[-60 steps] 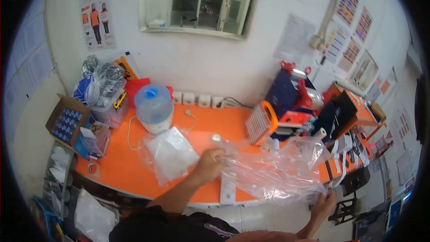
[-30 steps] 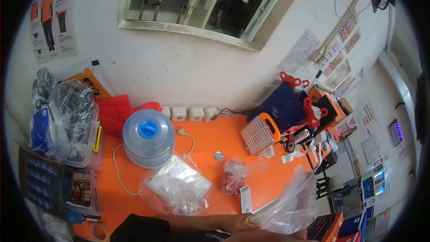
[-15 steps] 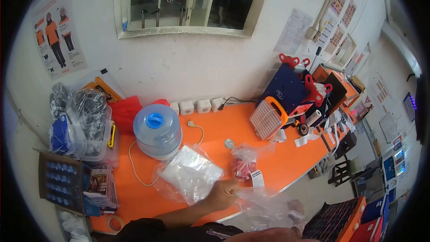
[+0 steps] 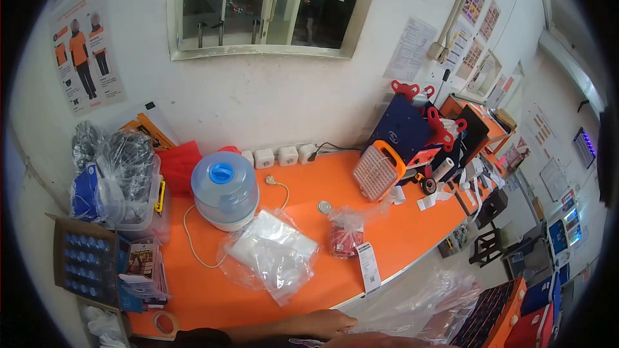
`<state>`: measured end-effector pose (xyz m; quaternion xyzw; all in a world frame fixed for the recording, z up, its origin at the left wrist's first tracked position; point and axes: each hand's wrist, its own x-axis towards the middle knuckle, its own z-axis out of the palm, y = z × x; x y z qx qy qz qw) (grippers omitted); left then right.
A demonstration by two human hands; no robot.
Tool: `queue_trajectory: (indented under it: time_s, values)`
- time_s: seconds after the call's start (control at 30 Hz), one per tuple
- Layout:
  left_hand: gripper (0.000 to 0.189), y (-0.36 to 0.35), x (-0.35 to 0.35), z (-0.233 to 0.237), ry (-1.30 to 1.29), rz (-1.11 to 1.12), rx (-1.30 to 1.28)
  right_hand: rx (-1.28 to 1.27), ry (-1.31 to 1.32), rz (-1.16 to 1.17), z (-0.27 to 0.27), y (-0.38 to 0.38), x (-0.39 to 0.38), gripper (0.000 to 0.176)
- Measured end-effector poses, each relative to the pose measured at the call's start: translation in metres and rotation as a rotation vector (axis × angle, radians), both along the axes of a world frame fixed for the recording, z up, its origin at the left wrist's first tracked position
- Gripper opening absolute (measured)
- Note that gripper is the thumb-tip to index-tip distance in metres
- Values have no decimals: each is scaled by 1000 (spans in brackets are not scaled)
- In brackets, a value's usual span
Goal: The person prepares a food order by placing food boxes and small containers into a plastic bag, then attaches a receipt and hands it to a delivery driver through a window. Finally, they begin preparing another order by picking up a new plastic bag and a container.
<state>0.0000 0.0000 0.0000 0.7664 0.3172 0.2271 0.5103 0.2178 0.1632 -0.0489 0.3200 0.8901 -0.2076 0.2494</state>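
Note:
At the bottom centre my left hand (image 4: pixel 332 323) is closed on the edge of a clear plastic bag (image 4: pixel 425 306), which spreads out to the right past the table edge. My right hand (image 4: pixel 380 340) is at the bottom edge beside it, mostly cut off, its fingers hidden. On the orange table (image 4: pixel 309 290) lies a stack of clear plastic bags (image 4: pixel 274 245). Right of it is a red item wrapped in clear plastic (image 4: pixel 346 238), with a white printed label (image 4: pixel 368 267) reaching the table's front edge.
A blue water jug (image 4: pixel 224 187) stands behind the bag stack. Boxes of bottles (image 4: pixel 87 261) and booklets (image 4: pixel 143 264) are at left. An orange-framed basket (image 4: pixel 377 171), dark blue bags (image 4: pixel 400 129) and paper strips (image 4: pixel 435 198) are at right.
My hands have moved down toward the bottom edge, drawing the held bag lower. The bag's far part now spreads farther right. The label beside the red item lies more fully in view.

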Motion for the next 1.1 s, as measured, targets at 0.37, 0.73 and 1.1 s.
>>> queue_trajectory:
  time_s: [0.37,0.73,1.1]
  values:
    - [24,-22,-99,-45,-204,131,-240,-189,324,231,-27,-10,-122,22]
    - [31,-61,-171,-181,463,1203,-246,-472,236,195,-253,-11,-195,33]
    - [28,-64,-148,-209,686,1331,201,-197,76,311,-299,-12,-200,39]
